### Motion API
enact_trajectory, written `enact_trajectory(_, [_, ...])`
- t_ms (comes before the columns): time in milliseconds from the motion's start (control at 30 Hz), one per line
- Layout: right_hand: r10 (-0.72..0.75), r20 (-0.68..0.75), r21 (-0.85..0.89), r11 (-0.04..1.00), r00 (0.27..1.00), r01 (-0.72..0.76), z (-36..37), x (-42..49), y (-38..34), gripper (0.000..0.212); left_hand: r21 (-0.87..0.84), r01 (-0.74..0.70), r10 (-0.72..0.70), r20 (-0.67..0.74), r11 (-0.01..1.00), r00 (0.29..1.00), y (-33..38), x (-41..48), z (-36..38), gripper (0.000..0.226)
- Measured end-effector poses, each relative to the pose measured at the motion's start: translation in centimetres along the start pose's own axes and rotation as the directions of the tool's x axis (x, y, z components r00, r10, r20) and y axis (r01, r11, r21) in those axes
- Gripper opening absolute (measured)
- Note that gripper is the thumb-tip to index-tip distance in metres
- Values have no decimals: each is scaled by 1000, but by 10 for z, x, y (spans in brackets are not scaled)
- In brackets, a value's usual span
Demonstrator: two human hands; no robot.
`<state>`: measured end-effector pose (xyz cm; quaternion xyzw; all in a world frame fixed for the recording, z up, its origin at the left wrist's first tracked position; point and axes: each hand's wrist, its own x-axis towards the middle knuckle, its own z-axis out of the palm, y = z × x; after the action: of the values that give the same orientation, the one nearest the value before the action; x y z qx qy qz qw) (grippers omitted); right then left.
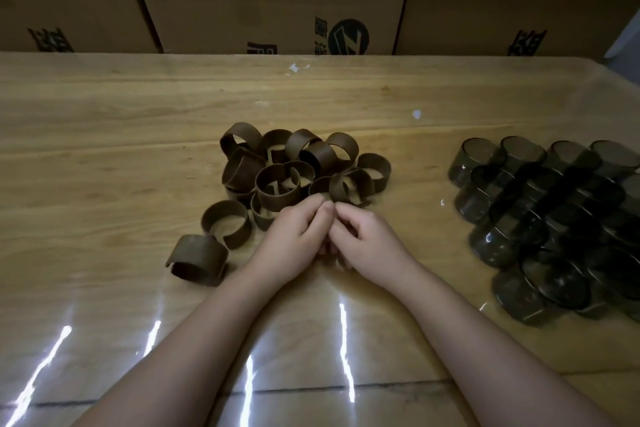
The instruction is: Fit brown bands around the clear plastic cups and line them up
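A pile of several brown bands [298,170] lies on the wooden table [104,135] at the centre, with two loose bands [227,224] at its near left. Dark-tinted clear plastic cups [547,218] lie in overlapping rows at the right. My left hand [294,243] and my right hand [367,243] are pressed together just in front of the pile, fingers curled. Their fingertips meet at the near edge of one brown band [351,187]. Whether either hand pinches that band is hidden by the fingers.
Stacked cardboard boxes [270,14] form a wall along the table's far edge. A clear film covers the tabletop and throws bright glare streaks near me. Small white scraps [416,113] lie on the far part of the table.
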<state>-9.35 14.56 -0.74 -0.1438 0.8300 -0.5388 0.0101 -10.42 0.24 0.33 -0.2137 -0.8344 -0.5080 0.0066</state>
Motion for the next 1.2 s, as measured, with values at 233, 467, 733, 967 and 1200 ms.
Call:
enact_trajectory(233, [26, 12, -16, 1000, 1000, -26, -1, 1, 0, 22, -9, -5, 5, 0, 1000, 1000, 0, 0, 0, 30])
enact_trajectory(467, [26, 16, -7, 1000, 1000, -26, -2, 1, 0, 23, 18, -15, 15, -12, 1000, 1000, 1, 1, 1, 31])
enact_trajectory(733, [23, 7, 16, 1000, 1000, -23, -2, 0, -4, 24, 45, -39, 41, -41, 998, 998, -1, 1, 2, 31])
enact_trajectory(967, [37, 14, 12, 999, 999, -37, -3, 0, -4, 23, 55, -36, 39, -44, 998, 998, -2, 1, 3, 31])
enact_trajectory(1200, [47, 14, -6, 999, 999, -46, -3, -1, -6, 23, 31, -14, 16, -58, 999, 998, -3, 0, 3, 30])
